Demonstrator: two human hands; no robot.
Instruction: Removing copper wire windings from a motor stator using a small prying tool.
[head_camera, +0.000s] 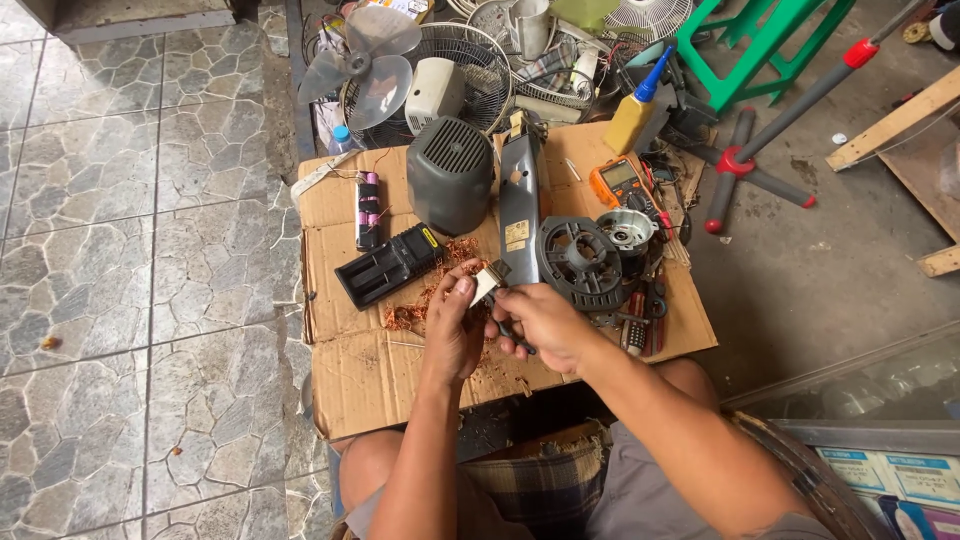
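Note:
My left hand (452, 325) grips a small pale metal block, a motor core (487, 281), over a sheet of cardboard (400, 375). My right hand (545, 322) is closed around a thin dark tool whose tip reaches the core. Loose copper wire (425, 298) lies tangled beneath and left of the hands. Just beyond them a long grey fan neck housing (520, 195) lies on the cardboard. A round dark fan motor frame (580, 262) sits to the right of it.
On the cardboard are a grey motor cover (450, 175), a black battery charger (388, 266), purple cells (368, 208), an orange multimeter (620, 180) and screwdrivers (640, 325). Fan blades (365, 60), wire grilles (470, 60), a yellow glue bottle (635, 110) and a green stool (765, 45) lie beyond.

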